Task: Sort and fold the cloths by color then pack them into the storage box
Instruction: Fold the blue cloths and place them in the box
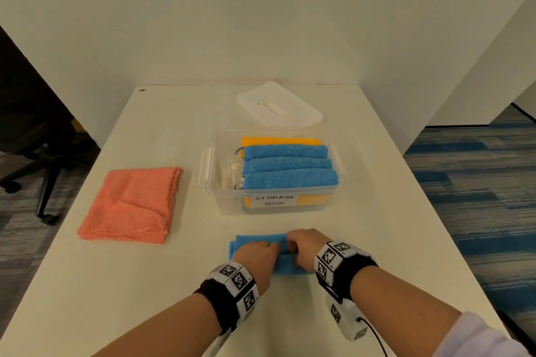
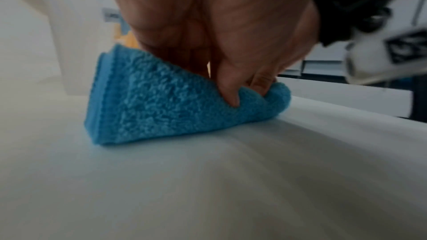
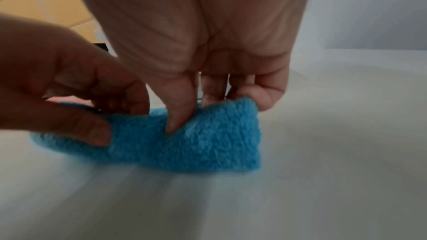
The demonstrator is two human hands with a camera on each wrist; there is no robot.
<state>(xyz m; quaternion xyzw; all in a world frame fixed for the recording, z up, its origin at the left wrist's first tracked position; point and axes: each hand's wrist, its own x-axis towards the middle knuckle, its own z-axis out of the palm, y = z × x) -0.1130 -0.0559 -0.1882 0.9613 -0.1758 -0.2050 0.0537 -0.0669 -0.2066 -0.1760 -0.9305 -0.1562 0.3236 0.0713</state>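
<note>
Pinching fuzzy blue cloth [image 1: 261, 240], both hands' fingers [image 2: 227, 90].

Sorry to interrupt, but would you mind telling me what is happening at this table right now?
A person is folding a blue cloth on the table, pinching it with both the left hand and the right hand. The open storage box already holds folded blue cloths over yellow ones. Its lid lies behind it, and a pink cloth waits at the left.
</note>
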